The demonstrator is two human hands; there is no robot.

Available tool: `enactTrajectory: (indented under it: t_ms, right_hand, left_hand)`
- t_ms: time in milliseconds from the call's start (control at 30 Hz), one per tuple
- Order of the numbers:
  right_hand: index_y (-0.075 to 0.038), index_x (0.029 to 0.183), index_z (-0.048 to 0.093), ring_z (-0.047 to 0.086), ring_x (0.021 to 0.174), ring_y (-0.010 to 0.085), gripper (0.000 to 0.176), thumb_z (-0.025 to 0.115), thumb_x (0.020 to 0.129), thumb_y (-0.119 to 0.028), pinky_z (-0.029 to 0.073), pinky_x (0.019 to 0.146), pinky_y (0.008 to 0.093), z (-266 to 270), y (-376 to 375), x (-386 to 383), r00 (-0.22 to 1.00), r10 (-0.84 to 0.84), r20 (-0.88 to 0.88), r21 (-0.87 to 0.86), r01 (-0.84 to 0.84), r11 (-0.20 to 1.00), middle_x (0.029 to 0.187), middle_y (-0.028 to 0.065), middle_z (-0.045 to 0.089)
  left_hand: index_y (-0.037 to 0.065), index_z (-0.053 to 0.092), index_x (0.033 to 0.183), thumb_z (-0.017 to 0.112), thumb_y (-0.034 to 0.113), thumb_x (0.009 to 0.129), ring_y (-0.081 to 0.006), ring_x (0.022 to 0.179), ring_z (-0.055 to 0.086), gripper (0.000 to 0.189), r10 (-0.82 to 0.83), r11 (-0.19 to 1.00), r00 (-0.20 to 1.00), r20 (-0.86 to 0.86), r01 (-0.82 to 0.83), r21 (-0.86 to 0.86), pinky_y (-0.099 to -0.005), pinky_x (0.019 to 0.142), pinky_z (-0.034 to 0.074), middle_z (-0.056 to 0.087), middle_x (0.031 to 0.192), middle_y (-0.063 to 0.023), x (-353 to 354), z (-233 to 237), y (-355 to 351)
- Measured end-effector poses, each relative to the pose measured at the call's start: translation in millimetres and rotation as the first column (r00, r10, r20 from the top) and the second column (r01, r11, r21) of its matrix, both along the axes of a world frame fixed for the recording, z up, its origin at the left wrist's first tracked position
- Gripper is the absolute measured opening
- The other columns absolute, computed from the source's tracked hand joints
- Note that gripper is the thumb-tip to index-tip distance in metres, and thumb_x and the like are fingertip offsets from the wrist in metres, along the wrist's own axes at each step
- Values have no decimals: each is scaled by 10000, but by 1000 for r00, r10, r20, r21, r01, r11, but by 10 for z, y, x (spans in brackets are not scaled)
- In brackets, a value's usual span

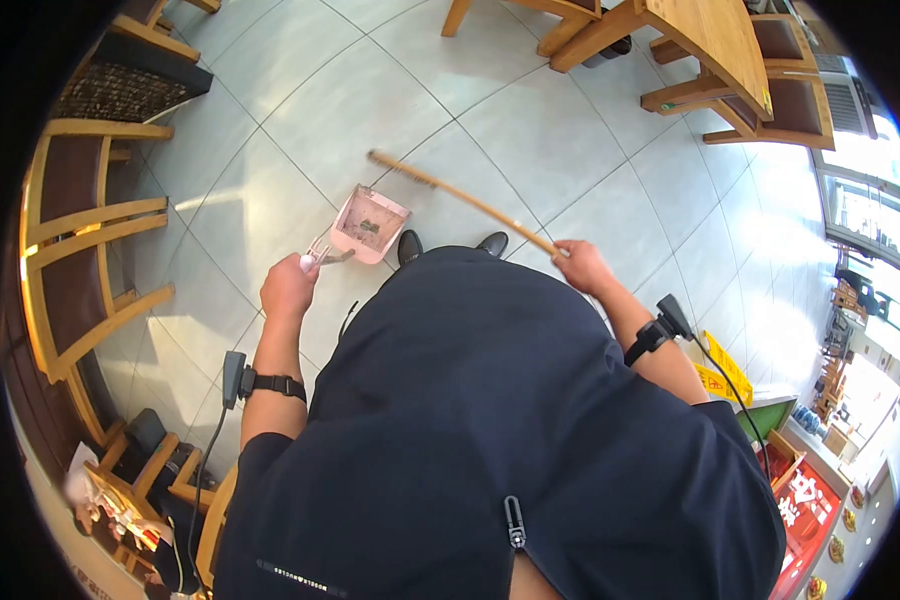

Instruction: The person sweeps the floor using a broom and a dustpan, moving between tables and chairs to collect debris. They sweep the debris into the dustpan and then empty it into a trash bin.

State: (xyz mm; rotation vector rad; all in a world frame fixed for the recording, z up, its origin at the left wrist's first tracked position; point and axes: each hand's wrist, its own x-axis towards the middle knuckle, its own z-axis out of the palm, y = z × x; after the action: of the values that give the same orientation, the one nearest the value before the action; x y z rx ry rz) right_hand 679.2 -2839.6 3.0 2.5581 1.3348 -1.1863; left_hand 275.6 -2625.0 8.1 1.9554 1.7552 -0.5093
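My left hand [288,284] is closed around the handle end of a pink long-handled dustpan [356,243]. The pan lies on the tiled floor just ahead of my shoes, with some dark debris [370,227] inside it. In my right hand [582,268] I grip the near end of a wooden-handled broom [482,206]. Its handle slants forward and left, and the head, with a short row of dark bristles, sits beyond the dustpan's far edge, slightly blurred.
Wooden chairs [95,225] line the left side. A wooden table [715,45] with chairs stands at the front right. Pale grey tiles [300,110] spread ahead. A yellow floor sign [725,365] is by my right elbow. A person [160,540] is at the lower left.
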Motion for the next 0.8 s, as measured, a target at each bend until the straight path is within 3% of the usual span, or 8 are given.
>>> enactTrajectory:
  t_ms: [67, 200, 400, 533, 600, 633, 767, 800]
  right_hand:
    - [-42, 1020, 630, 578, 926, 380, 320, 493, 811, -242, 459, 839, 442, 101, 294, 69, 998, 42, 47, -12, -42, 999, 965, 224, 616]
    - [0, 944, 635, 587, 894, 392, 297, 463, 793, -189, 468, 822, 440, -345, 821, 325, 964, 182, 194, -28, -180, 983, 940, 239, 617]
    - [27, 893, 638, 612, 904, 354, 264, 504, 769, -164, 495, 784, 413, -560, 1366, 60, 946, 144, 291, -140, -107, 984, 931, 236, 631]
    - [19, 900, 635, 624, 868, 348, 233, 524, 751, -122, 508, 751, 407, -612, 1152, -363, 926, 355, 131, -185, -329, 926, 931, 221, 636]
    - [7, 889, 628, 613, 809, 375, 242, 492, 778, -160, 489, 736, 445, -629, 890, -537, 877, 475, 69, -175, -458, 872, 838, 223, 632]
    - [15, 878, 632, 623, 855, 349, 225, 533, 747, -138, 507, 739, 413, -562, 850, -641, 891, 453, 0, -227, -442, 868, 918, 225, 634]
    - [-46, 895, 653, 616, 854, 348, 245, 530, 787, -228, 496, 707, 411, -249, 658, -744, 877, 429, -217, -64, -451, 890, 873, 210, 638]
    - [-76, 923, 667, 618, 856, 336, 260, 560, 790, -272, 490, 714, 397, -283, 597, -700, 914, 318, -254, -57, -342, 938, 879, 182, 648]
  left_hand:
    - [90, 603, 859, 620, 332, 792, -327, 792, 610, 252, 29, 999, 1000, 0, -29, 25, -428, 665, 472, 642, 848, -133, -126, 46, -106]
    - [85, 598, 847, 622, 343, 792, -332, 788, 609, 265, 130, 991, 992, -5, -129, 38, -433, 656, 471, 641, 845, -136, -333, 98, -263]
    - [78, 598, 839, 627, 352, 787, -336, 786, 609, 280, 189, 981, 981, -42, -186, 56, -437, 649, 472, 639, 847, -138, -611, -51, -344]
    - [76, 599, 845, 624, 353, 790, -338, 792, 610, 284, 191, 980, 980, -53, -188, 56, -440, 653, 475, 640, 854, -141, -642, -126, -335]
    - [75, 600, 842, 622, 353, 791, -339, 796, 611, 283, 195, 980, 980, -48, -192, 56, -441, 656, 476, 640, 856, -143, -643, -146, -296]
    - [74, 602, 839, 620, 352, 793, -340, 800, 611, 283, 193, 980, 980, -48, -190, 58, -441, 659, 477, 640, 858, -145, -645, -148, -277]
    - [74, 610, 831, 612, 363, 794, -345, 810, 612, 291, 160, 984, 987, -29, -157, 81, -448, 664, 478, 640, 869, -150, -648, -189, -196]
    - [73, 614, 825, 608, 369, 793, -352, 812, 610, 298, 148, 986, 988, -40, -144, 81, -453, 666, 477, 639, 868, -156, -667, -233, -192]
